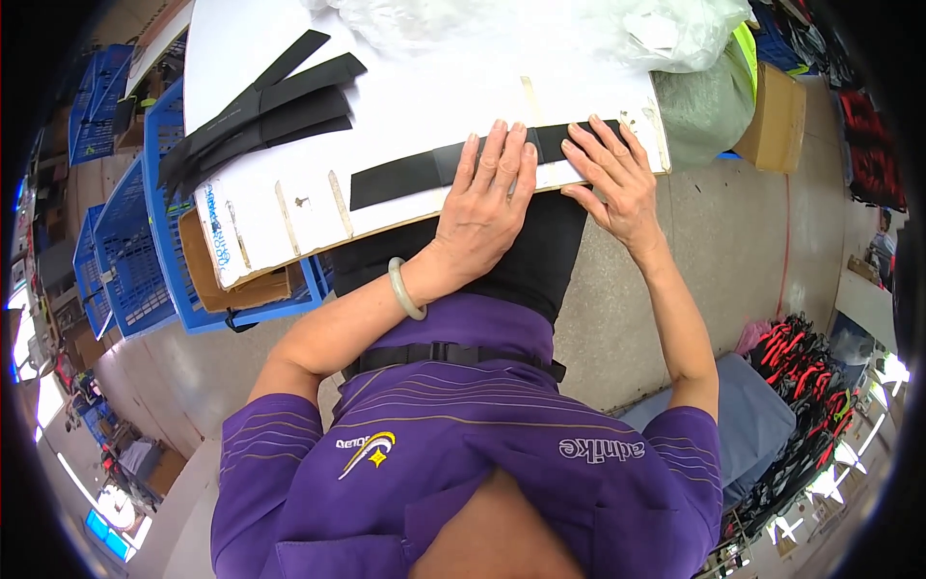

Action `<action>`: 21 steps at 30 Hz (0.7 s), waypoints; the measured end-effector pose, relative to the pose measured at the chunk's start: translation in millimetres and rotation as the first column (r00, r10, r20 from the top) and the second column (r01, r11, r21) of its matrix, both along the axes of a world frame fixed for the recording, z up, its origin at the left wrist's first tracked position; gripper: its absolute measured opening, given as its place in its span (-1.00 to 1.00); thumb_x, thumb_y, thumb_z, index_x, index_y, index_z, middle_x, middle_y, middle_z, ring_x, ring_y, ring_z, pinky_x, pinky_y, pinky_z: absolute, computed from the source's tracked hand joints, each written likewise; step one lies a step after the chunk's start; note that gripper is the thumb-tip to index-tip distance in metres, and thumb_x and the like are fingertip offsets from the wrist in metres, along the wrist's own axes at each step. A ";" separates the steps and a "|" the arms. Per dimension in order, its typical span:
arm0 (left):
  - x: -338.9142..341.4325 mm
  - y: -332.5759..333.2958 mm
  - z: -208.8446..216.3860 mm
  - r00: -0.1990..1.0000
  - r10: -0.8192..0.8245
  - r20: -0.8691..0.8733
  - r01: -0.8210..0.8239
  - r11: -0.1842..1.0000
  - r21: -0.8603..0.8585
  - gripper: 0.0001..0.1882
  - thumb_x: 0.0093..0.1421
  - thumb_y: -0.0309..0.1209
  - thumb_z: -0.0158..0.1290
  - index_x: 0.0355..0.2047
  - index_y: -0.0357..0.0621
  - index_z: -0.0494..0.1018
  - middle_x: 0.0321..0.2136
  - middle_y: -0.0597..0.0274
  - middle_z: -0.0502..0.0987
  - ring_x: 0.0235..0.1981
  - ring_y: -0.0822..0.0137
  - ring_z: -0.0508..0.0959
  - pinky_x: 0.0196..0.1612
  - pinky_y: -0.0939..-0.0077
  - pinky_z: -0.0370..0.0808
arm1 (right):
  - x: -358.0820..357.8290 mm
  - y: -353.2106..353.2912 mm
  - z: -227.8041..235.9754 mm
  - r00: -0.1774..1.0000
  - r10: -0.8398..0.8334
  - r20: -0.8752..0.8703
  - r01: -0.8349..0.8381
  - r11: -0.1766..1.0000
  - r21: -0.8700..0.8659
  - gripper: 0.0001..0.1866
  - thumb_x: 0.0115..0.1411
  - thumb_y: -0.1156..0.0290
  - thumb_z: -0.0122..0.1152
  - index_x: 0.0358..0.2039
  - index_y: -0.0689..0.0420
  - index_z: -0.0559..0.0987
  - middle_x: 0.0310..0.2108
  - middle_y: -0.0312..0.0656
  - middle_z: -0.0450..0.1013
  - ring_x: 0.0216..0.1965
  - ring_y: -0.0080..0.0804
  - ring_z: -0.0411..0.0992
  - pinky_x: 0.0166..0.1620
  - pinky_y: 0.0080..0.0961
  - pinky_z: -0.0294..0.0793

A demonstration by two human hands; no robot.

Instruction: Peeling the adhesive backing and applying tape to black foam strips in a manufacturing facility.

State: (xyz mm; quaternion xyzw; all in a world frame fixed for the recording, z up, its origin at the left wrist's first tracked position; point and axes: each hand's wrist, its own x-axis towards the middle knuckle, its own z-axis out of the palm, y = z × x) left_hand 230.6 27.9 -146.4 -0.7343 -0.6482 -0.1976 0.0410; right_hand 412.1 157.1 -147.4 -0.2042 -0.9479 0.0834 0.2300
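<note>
A long flat black strip (397, 179) lies along the near edge of the white board (405, 106). My left hand (489, 193) rests flat across its middle, fingers stretched out and side by side. Just left of these fingers, a greyish, see-through patch shows on the strip. Over the strip's right end, my right hand (617, 183) lies with its fingers spread and thumb apart. Neither hand grips anything; what is under the fingers is hidden. At the board's left, several similar black strips (289, 101) form a fanned pile that overhangs the edge.
Clear plastic bags (666, 34) cover the board's far side. Blue plastic crates (164, 193) and a cardboard box (203, 261) stand to the left, partly under the board. Another cardboard box (776, 116) sits at the far right. Black-and-red items (796, 386) are heaped at the lower right.
</note>
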 end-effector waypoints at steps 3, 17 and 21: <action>0.0 0.1 0.8 1.000 0.005 -0.001 -0.005 1.000 0.001 -0.52 0.13 -0.50 -0.08 0.09 -0.42 0.28 0.20 -0.17 0.23 0.28 -0.08 0.19 0.29 -0.02 0.10 | -0.7 1.4 -0.3 1.000 0.006 -0.009 -0.006 1.000 -0.003 -0.52 0.05 0.10 0.30 0.00 -0.07 0.57 0.09 -0.40 0.44 0.23 -0.38 0.27 0.30 -0.24 0.14; 7.0 2.1 -14.2 0.993 0.088 0.077 -0.091 0.995 0.032 -0.48 0.22 -0.35 -0.12 0.18 -0.26 0.24 0.21 -0.04 0.26 0.27 0.06 0.23 0.28 0.05 0.10 | -175.8 -34.4 22.9 0.941 0.337 0.020 -0.313 0.893 -0.324 -0.75 -0.10 0.43 0.37 -0.38 0.10 0.52 -0.42 -0.28 0.42 -0.28 -0.28 0.36 -0.12 -0.35 0.31; 4.4 -2.0 -12.0 0.998 0.057 0.038 -0.058 0.998 0.037 -0.49 0.23 -0.34 -0.13 0.17 -0.31 0.23 0.21 -0.07 0.25 0.27 0.04 0.23 0.27 0.02 0.13 | -188.8 -35.9 14.9 0.917 0.398 0.032 -0.347 0.834 -0.429 -0.81 -0.08 0.45 0.34 -0.47 0.10 0.47 -0.48 -0.31 0.40 -0.32 -0.31 0.34 -0.15 -0.37 0.27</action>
